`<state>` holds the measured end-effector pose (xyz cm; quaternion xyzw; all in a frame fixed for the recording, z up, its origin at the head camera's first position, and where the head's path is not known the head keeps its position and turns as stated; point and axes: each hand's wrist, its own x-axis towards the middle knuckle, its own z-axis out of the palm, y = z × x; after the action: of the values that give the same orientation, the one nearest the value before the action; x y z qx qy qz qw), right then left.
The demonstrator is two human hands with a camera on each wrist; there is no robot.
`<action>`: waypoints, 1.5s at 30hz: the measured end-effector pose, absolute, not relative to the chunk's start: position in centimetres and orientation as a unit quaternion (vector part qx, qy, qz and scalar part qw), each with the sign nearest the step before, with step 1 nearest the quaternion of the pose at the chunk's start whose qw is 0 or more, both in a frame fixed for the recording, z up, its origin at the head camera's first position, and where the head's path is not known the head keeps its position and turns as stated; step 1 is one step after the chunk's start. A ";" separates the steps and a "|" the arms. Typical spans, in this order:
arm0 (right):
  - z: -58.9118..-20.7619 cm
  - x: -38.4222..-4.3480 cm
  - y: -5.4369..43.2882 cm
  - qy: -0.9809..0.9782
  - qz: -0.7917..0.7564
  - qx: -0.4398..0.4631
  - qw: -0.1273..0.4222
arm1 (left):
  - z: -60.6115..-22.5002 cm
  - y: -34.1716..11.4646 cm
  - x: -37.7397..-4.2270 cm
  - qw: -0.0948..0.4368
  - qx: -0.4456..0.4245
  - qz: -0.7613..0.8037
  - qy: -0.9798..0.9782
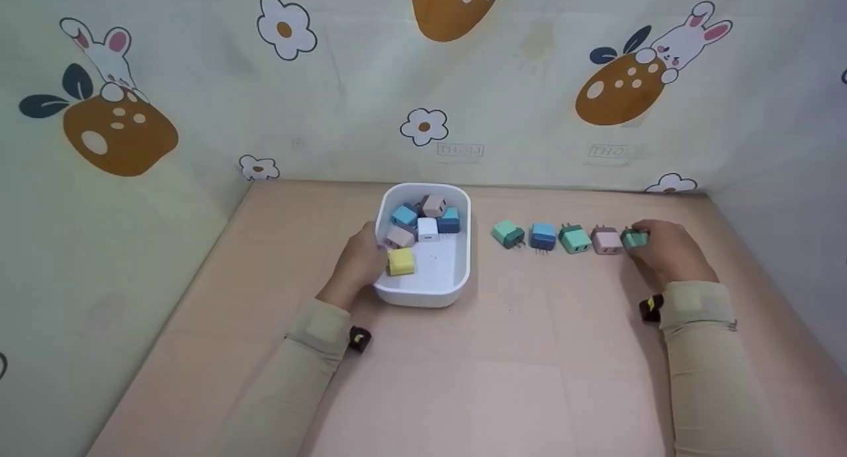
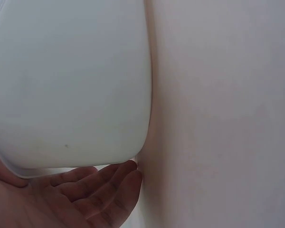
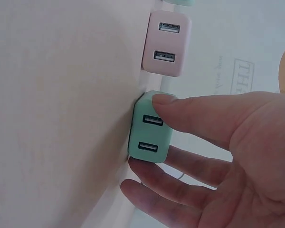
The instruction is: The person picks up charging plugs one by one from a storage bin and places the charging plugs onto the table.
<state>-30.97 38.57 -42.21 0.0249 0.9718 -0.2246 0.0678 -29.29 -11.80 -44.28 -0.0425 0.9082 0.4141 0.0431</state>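
Observation:
My left hand (image 1: 359, 258) holds the left side of a white plastic container (image 1: 423, 298), its thumb at the rim and its fingers along the outer wall in the left wrist view. Inside lie several USB charger plugs: a yellow one (image 1: 401, 262), a white one (image 1: 428, 229), and pink and blue ones. At the right end of a row of plugs, my right hand (image 1: 675, 250) pinches a green USB charger plug (image 3: 149, 135) between thumb and fingers. Its two USB ports face the right wrist camera, and it sits right at the tabletop.
Beside the held plug stands a pink plug (image 1: 607, 241). Farther left in the row are a green plug (image 1: 576, 239), a blue plug (image 1: 542, 237) and another green plug (image 1: 508, 234). A patterned cloth wall (image 1: 357, 113) rises behind the tabletop (image 1: 490, 377).

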 end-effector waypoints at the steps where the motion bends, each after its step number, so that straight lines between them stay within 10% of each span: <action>1: -42.2 -30.9 38.6 0.971 -0.226 0.026 0.070 | -44.3 -11.8 -29.3 0.045 -0.043 0.416 0.907; 45: -37.8 -30.5 22.8 0.976 -0.208 -0.060 0.004 | -44.0 -11.6 -29.2 0.066 -0.063 0.428 0.899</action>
<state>-30.46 22.82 -37.82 -0.0604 0.9762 -0.2083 0.0040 -29.16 -11.60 -44.00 -0.0635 0.8991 0.4282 0.0657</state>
